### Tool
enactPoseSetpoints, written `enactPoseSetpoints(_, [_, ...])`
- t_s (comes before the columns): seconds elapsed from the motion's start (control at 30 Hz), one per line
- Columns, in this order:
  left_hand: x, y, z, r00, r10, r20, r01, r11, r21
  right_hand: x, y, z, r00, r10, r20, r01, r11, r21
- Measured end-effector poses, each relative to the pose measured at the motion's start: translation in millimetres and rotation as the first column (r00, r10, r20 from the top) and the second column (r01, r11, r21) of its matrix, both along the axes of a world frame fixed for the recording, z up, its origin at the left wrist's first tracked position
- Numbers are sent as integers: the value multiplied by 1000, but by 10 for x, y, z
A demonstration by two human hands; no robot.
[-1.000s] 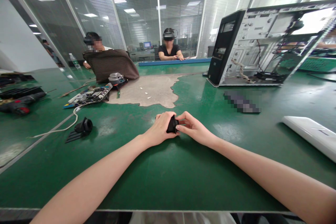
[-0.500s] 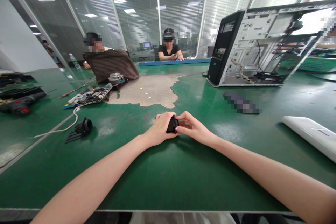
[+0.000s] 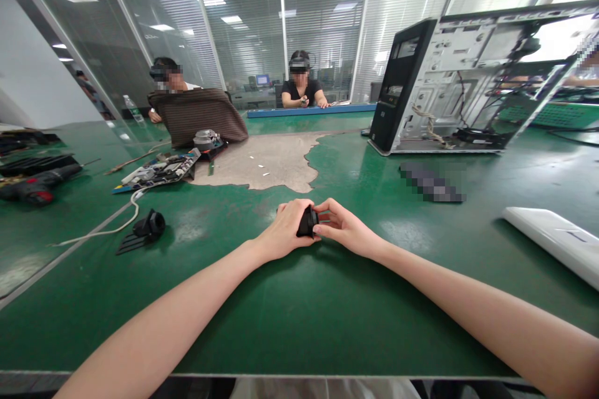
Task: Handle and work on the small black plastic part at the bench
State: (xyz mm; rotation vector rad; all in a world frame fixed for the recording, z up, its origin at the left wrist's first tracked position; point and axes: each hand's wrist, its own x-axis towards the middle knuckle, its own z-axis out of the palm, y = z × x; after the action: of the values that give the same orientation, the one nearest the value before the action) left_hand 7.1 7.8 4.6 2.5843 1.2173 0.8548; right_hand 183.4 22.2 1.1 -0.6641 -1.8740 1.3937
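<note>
Both of my hands meet at the middle of the worn green work mat [image 3: 299, 318], closed around a small black plastic part [image 3: 307, 222]: my left hand [image 3: 285, 230] wraps it from the left with curled fingers, and my right hand [image 3: 344, 227] pinches its right side between thumb and fingertips. That small black plastic part sits low over the mat, between the two hands; whether it touches the surface I cannot tell. Well off to my left lie a black round-bodied plastic piece with a flat finned base [image 3: 146, 228] and a white cable [image 3: 110, 224] running toward a loose green circuit board [image 3: 161, 170]. Beyond my hands, a bare tan patch [image 3: 262, 165] shows where the mat has worn through. At far right stands an opened computer tower case with a black front panel [image 3: 449, 84], and a flat white plastic panel [image 3: 555, 240] lies near the right edge. Two people sit across the table, one behind a brown striped cloth [image 3: 199, 113].
</note>
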Motion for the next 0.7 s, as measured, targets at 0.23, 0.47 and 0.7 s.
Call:
enactPoseSetpoints(0.23, [-7,5,-17,1000,-1,-7,2,1000,22,6,-2,0,1000,-3,-13,3,1000,19])
enactPoseSetpoints(0.47, [4,6,-11,1000,3,4,-3,1000,6,-19,-6,3,997,-80,4,80,995,66])
enactPoseSetpoints(0.7, [6,-1,2,1000,0,6,0,1000,9,-1,-12,13,999,-47,-3,47,998,42])
